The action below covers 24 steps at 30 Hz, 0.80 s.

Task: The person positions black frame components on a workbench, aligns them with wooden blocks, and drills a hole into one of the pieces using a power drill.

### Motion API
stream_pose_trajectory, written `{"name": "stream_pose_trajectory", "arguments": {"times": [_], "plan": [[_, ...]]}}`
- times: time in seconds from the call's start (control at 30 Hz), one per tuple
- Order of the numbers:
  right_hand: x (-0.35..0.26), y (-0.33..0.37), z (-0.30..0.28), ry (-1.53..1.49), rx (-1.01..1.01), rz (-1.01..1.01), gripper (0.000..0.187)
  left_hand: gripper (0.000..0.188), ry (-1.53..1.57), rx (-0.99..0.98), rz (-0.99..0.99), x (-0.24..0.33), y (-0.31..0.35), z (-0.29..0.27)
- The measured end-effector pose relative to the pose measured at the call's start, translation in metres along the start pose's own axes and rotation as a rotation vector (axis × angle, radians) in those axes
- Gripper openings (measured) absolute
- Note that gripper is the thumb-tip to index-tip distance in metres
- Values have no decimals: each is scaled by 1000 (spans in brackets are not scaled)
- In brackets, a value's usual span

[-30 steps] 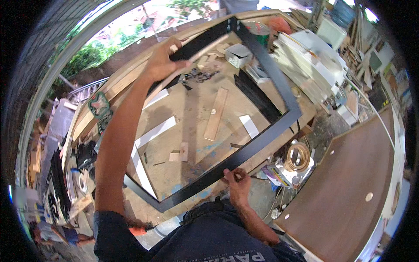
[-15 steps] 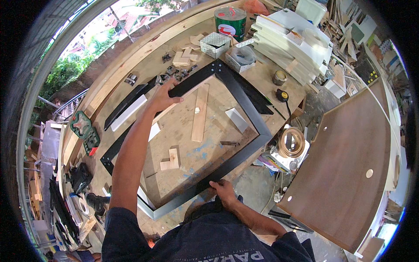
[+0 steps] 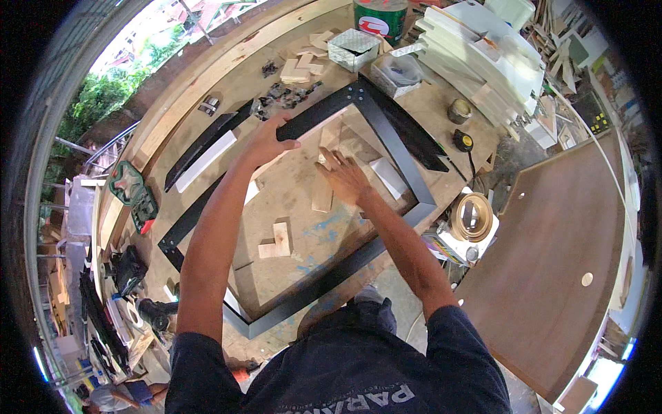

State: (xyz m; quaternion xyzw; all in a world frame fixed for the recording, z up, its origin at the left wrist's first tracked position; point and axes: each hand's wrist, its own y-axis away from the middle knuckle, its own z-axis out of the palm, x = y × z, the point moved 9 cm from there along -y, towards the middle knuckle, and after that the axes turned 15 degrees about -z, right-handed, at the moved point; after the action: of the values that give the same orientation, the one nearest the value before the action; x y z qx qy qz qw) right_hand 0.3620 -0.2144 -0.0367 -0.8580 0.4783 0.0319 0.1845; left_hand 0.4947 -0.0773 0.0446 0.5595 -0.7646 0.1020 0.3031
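Observation:
A large black rectangular frame [image 3: 338, 271] lies on the wooden workbench, with screws visible at its far corner. My left hand [image 3: 267, 143] grips the far rail, thumb on the inner side and fingers over the top. Inside the frame's opening my right hand [image 3: 347, 181] is open, fingers spread over a pale wooden strip [image 3: 321, 195]. Whether it touches the strip I cannot tell. An L-shaped pair of small wood pieces [image 3: 277, 243] and a white block [image 3: 389, 179] also lie within the opening.
Beyond the frame are small black hardware pieces [image 3: 283, 98], a white basket [image 3: 353, 50], a clear tub [image 3: 397, 74] and a green can [image 3: 380, 21]. A tape measure [image 3: 463, 141] sits at the right, near a tape roll [image 3: 472, 217]. A drill case [image 3: 134, 196] lies left.
My right hand has let go of the near rail and moved forward into the frame's opening, over the wooden strip. My left hand stays on the far rail.

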Motion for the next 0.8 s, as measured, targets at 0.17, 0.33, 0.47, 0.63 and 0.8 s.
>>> {"name": "stream_pose_trajectory", "arguments": {"times": [0.17,0.33,0.47,0.63,0.8], "plan": [[0,-30,36,52,-289,-331,39,71,-14,33,6,16,13,-8],[-44,-28,8,256,-197,-567,34,72,7,56,50,18,15,-9],[-129,5,-29,197,-87,-694,32,71,14,5,27,11,12,-5],[-204,58,-10,176,-84,-662,28,71,-1,64,11,9,13,-8],[-210,84,51,-114,-171,-506,24,74,3,-14,-34,5,3,6]]}}
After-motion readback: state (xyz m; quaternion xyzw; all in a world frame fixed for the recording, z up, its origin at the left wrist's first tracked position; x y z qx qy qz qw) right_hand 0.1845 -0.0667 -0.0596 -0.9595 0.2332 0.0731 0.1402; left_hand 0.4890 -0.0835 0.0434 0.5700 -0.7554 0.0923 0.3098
